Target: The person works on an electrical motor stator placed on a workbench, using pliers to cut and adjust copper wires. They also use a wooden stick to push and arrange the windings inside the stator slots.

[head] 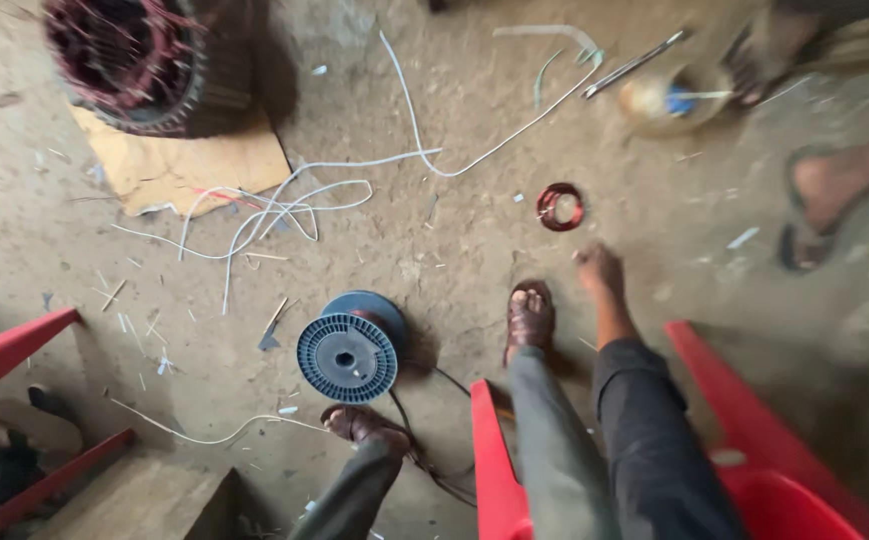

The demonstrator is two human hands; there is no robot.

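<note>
My right hand [599,268] reaches down from a dark sleeve to just above the dirt floor; it is blurred and I cannot make out its fingers. A small red coil of wire [559,207] lies on the ground a little beyond it, apart from the hand. My left hand is out of sight. My feet in brown sandals rest on the floor, one [529,320] beside the hand and the other [359,424] nearer me. A blue plastic spool [346,352] lies on its side between the feet.
A motor stator with copper windings [129,60] stands on cardboard [184,165] at far left. White wires [284,200] trail across the floor. A red plastic chair [754,440] is under me. Another person's sandalled foot [834,190], a bowl [674,100] and metal rods [634,62] are at far right.
</note>
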